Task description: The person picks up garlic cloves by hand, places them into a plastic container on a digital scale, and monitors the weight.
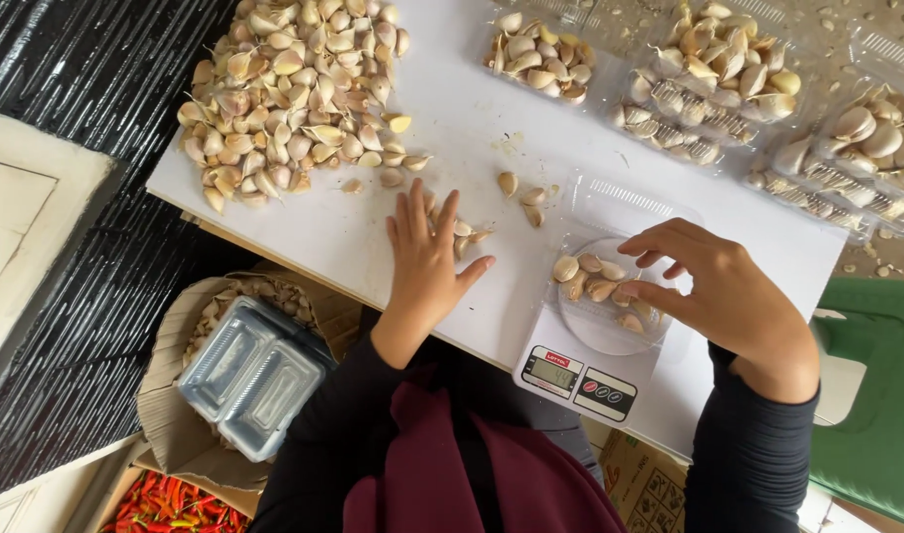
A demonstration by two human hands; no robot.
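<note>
The fingers of the left hand (pixel 424 262) are spread flat and released, palm down on the white table (pixel 314 232), covering a few loose garlic cloves (pixel 469 235) that peek out past the fingertips. It grasps nothing that I can see.

The right hand (pixel 713 286) hovers over the small white kitchen scale (pixel 580 370), fingers curled loosely; the thumb and forefinger rest at the edge of the clear plastic tray (pixel 610 212) that sits on the scale. Whether a clove is pinched between them I cannot tell. Inside that tray lie a handful of garlic cloves in the tray (pixel 590 278), gathered toward its left side.

Taking the scale as the mark: just beyond it, three stray cloves (pixel 523 194) lie on the table. Farther beyond and to the left is the big heap of garlic (pixel 294 94), well apart from the scale. Beyond and to the right stand filled clear trays (pixel 704 84), packed with cloves, and one more half-filled tray (pixel 539 54) straight beyond.

Below the table, left of the scale, a cardboard box (pixel 170 424) holds a stack of empty clear trays (pixel 254 375). At the bottom left corner red chillies (pixel 170 505) show. Right of the scale is a green plastic chair (pixel 881 395).

Dark sleeves cover both forearms.
</note>
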